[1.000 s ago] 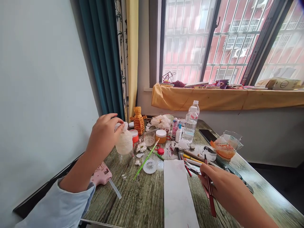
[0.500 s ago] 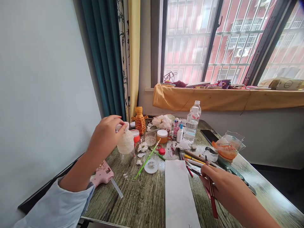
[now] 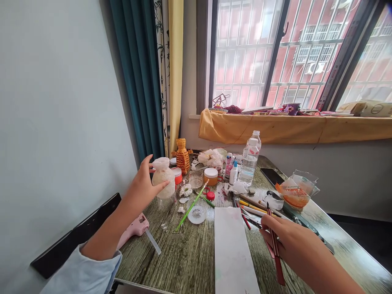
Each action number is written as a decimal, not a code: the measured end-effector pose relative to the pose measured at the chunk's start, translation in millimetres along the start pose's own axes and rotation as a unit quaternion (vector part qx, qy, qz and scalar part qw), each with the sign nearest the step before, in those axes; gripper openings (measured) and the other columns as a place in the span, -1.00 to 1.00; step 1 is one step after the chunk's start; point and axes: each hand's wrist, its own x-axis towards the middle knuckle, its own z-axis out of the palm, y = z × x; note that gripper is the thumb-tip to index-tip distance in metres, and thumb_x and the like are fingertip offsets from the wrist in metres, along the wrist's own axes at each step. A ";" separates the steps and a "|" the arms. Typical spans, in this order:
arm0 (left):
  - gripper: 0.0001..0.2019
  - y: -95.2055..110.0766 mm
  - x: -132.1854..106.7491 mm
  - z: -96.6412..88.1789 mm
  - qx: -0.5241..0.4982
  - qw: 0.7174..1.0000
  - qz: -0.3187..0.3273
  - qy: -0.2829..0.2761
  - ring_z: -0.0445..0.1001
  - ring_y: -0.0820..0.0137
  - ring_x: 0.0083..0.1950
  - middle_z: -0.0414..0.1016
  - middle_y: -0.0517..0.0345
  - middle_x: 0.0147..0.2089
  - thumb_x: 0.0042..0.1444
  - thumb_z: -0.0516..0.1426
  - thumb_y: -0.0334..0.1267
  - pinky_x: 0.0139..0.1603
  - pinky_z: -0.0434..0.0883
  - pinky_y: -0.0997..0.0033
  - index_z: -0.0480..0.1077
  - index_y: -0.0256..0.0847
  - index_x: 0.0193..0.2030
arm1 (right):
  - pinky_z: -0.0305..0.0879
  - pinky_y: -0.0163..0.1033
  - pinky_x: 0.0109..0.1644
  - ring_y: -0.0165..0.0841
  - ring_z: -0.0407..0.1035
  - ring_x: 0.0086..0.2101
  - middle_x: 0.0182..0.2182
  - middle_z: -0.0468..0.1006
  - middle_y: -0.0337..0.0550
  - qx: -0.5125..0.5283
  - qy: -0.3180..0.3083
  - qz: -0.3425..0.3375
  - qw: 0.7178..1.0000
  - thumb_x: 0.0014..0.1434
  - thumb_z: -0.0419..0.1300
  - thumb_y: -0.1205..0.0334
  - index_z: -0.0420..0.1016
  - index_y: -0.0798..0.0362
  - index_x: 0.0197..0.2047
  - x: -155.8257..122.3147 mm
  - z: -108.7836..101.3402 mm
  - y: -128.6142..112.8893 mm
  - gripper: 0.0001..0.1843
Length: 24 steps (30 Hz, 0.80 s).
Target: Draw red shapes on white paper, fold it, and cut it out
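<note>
Compared with half a second ago, I see the left hand (image 3: 143, 181) off the top of the off-white vessel (image 3: 161, 175) and lower on its side; the rim, covered then, now shows. That hand is half open and curved, its thumb laid across the front of the body and its other fingers beside the neck, and from here I can't tell how firmly it grips. The right hand (image 3: 289, 234) is much as it was, fingers closed on a dark red pen (image 3: 279, 271) whose dark tip points up. The vessel stands upright on the left of the table (image 3: 190, 257), with a rough, lumpy coat, a pinched neck and a flared, wavy mouth; a clear section shows below the coat, and I can't make out where its base ends. Behind it I have little slack: the red tub (image 3: 178, 178) and the orange figure (image 3: 183, 157) crowd in, and white scraps (image 3: 185, 190) lie just to its right. The pink glue gun (image 3: 141, 225) lies in front of it, partly behind the forearm. My widest bare wood runs from the glue stick (image 3: 153, 241) across to the white strip (image 3: 234, 253), down to the table's near edge.
</note>
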 end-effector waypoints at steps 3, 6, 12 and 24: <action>-0.06 -2.2 -0.1 2.6 -0.027 0.999 -0.018 -0.001 0.43 0.02 0.21 0.31 -0.25 0.30 -0.09 0.20 -0.02 0.20 0.37 -0.08 -0.10 -0.28 0.40 | 0.08 -0.38 -0.73 -0.41 0.30 -0.78 -0.71 0.41 -0.38 0.002 0.001 0.000 1.000 0.17 -0.03 0.45 0.17 -0.06 -0.49 -1.1 -0.5 0.7 -0.74; -0.02 -1.8 -0.6 2.3 -0.046 0.999 -0.026 -0.002 0.40 0.01 0.24 0.28 -0.26 0.32 -0.12 0.21 0.03 0.23 0.35 -0.07 -0.09 -0.28 0.40 | 0.09 -0.38 -0.74 -0.42 0.30 -0.79 -0.71 0.42 -0.40 0.002 0.000 0.003 1.000 0.18 0.01 0.41 0.18 -0.06 -0.49 -1.6 -0.8 1.2 -0.76; 0.03 -3.1 0.9 5.0 -0.074 0.996 -0.037 -0.011 0.39 -0.04 0.24 0.25 -0.33 0.33 -0.19 0.22 0.07 0.21 0.35 -0.11 -0.07 -0.32 0.40 | 0.13 -0.37 -0.73 -0.40 0.34 -0.77 -0.69 0.45 -0.39 0.000 -0.013 0.008 1.000 0.15 0.09 0.40 0.24 -0.06 -0.47 -2.9 0.7 2.3 -0.79; 0.02 -11.6 1.5 8.9 -0.120 0.992 -0.029 -0.019 0.25 0.00 0.37 0.15 -0.34 0.40 -0.19 0.24 0.09 0.32 0.27 -0.03 -0.07 -0.28 0.37 | 0.07 -0.37 -0.68 -0.40 0.34 -0.76 -0.67 0.47 -0.38 0.013 -0.055 0.033 0.998 0.17 0.07 0.40 0.24 -0.06 -0.48 -5.1 1.1 2.9 -0.78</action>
